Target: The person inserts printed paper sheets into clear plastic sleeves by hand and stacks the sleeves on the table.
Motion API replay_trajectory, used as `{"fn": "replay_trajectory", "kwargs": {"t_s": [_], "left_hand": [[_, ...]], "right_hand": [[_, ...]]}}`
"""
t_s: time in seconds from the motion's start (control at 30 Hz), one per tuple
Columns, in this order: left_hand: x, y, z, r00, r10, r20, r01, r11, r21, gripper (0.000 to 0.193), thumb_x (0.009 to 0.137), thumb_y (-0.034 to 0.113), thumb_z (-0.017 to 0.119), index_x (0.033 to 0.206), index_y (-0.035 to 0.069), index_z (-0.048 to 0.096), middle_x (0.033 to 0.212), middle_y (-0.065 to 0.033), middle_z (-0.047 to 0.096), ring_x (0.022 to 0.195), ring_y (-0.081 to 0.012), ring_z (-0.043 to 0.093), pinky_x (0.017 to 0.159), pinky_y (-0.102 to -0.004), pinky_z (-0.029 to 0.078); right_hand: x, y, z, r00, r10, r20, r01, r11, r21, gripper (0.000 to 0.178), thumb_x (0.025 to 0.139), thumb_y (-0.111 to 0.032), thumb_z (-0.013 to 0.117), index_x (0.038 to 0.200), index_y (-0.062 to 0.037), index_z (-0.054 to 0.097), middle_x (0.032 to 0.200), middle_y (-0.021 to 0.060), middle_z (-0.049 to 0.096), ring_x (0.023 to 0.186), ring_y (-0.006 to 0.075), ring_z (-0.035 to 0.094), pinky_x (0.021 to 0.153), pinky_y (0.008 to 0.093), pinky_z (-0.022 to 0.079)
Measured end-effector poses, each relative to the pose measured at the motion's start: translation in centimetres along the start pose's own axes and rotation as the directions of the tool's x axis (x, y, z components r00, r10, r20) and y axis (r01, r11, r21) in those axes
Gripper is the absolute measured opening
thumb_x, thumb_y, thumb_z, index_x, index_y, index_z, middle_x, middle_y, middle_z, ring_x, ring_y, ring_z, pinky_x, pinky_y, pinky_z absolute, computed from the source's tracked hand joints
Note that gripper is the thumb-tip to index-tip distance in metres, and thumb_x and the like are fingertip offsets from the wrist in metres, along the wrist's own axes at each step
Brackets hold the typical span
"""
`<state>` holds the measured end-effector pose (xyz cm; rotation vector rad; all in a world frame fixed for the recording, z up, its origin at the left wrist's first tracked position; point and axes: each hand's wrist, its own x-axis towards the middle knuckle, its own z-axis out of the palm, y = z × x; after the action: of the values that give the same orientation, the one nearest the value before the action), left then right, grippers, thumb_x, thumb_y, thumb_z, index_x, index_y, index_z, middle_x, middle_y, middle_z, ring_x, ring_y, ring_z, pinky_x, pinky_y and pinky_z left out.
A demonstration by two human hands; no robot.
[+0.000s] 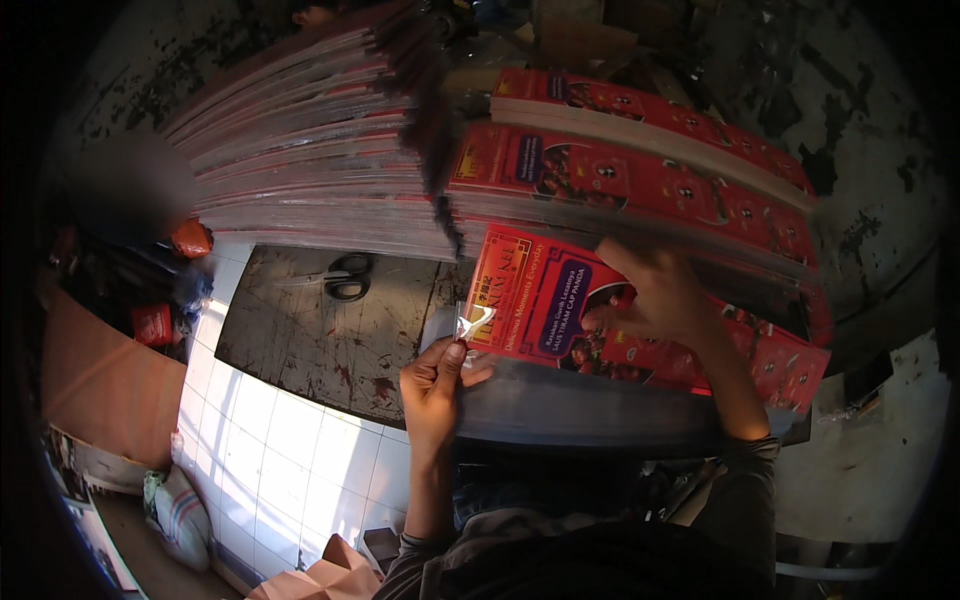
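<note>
In front of me a long red printed card strip (630, 345) lies slanted over the table, partly in a clear plastic sleeve (474, 322). My left hand (432, 388) pinches the sleeve at the strip's near left corner, thumb against fingers. Over the strip's middle, my right hand (655, 295) spreads its thumb and fingers apart, slightly blurred; its fingertips are at the strip's surface. More flat clear plastic (560, 400) lies below the strip along the near edge. Just behind, a stack of similar red strips (650, 190) rises.
A tall fanned pile of plastic-wrapped strips (320, 150) fills the back left. Black-handled scissors (347, 278) lie on the worn dark table (270, 320). Another red stack (640, 105) stands farther back. White floor tiles (300, 440), a sack (180, 520) and a blurred person (135, 190) are left.
</note>
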<state>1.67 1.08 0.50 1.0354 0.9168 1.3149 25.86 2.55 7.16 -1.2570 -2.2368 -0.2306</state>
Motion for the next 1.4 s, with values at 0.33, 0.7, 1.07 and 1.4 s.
{"fn": "replay_trajectory", "kwargs": {"t_s": [0.33, 0.7, 1.07, 1.4], "left_hand": [[0.8, -0.9, -2.2, 0.997, -0.025, 0.076, 0.021, 0.998, 0.051, 0.026, 0.089, 0.019, 0.053, 0.092, -0.006, 0.062, 0.064, -0.0004, 0.055, 0.053, -0.003, 0.043, 0.046, -0.0185, 0.034], [3.1, 0.7, -3.8, 0.926, 0.308, 0.216, -0.345, 0.466, 0.815, 0.032, 0.085, 0.023, 0.054, 0.109, 0.001, 0.055, 0.093, -0.0195, 0.062, 0.08, -0.0313, 0.064, 0.071, -0.0364, 0.05], [5.9, 0.1, -1.8, 0.606, -0.014, 0.795, -0.785, 0.15, 0.601, 0.046, 0.084, 0.033, 0.054, 0.12, 0.006, 0.048, 0.122, -0.0152, 0.045, 0.113, -0.0332, 0.044, 0.095, -0.0423, 0.038], [6.9, -0.3, -1.9, 0.654, 0.118, 0.747, -0.756, 0.117, 0.644, 0.043, 0.076, 0.033, 0.063, 0.109, 0.006, 0.055, 0.104, -0.0118, 0.049, 0.099, -0.0296, 0.049, 0.086, -0.0395, 0.039]], "right_hand": [[-0.3, -2.9, 0.1, 0.894, -0.094, 0.438, 0.051, 0.993, 0.108, 0.06, 0.062, -0.059, 0.068, 0.08, -0.0046, 0.051, 0.048, 0.0087, 0.048, 0.041, 0.0279, 0.051, 0.045, 0.0341, 0.042], [-6.4, -1.0, -3.1, 0.865, 0.298, 0.404, -0.331, 0.943, 0.014, 0.054, 0.076, -0.035, 0.065, 0.117, -0.005, 0.047, 0.108, 0.0209, 0.046, 0.102, 0.0351, 0.051, 0.084, 0.0414, 0.043], [-21.7, 4.5, -7.4, 0.649, 0.761, 0.011, -0.731, 0.627, -0.269, 0.045, 0.07, -0.033, 0.07, 0.099, -0.0039, 0.053, 0.099, 0.0138, 0.048, 0.098, 0.0313, 0.047, 0.085, 0.0416, 0.037], [-22.1, 4.7, -6.0, 0.729, 0.655, -0.199, -0.683, 0.676, -0.276, 0.04, 0.07, -0.034, 0.068, 0.09, -0.0049, 0.049, 0.086, 0.0087, 0.044, 0.083, 0.0273, 0.045, 0.08, 0.0397, 0.03]]}}
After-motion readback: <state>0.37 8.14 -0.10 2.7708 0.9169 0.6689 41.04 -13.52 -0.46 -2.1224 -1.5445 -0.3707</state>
